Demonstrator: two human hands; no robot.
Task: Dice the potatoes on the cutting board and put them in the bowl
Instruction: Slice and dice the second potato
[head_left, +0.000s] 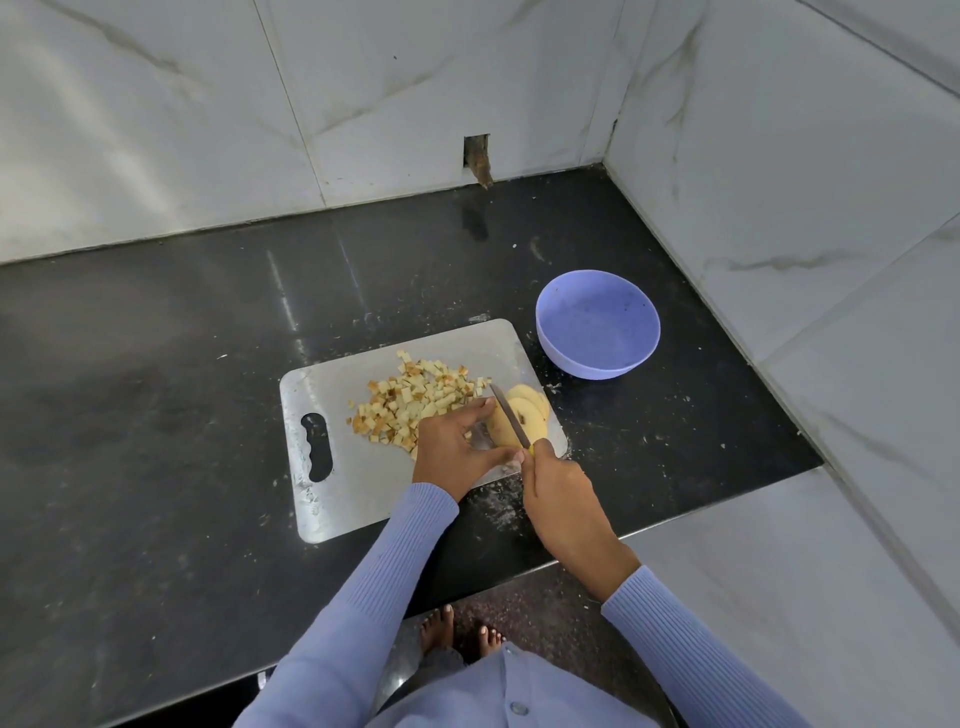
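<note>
The right hand (558, 496) has a closed grip on the yellow handle of the knife (510, 417), whose blade lies across the potato (503, 428). The left hand (457, 441) holds the potato from the left, with curled fingers on its far side and the thumb on its near side. Cut slices (535, 408) lean just right of the blade. The bowl (597, 325) stands on the worktop (156, 389) just beyond the far right corner of the cutting board (374, 483); no potato shows inside it. Diced pieces (410, 402) lie heaped at the board's centre. The potato sits near the board's right edge. The left half of the board is bare. The handle is mostly hidden in the hand.
</note>
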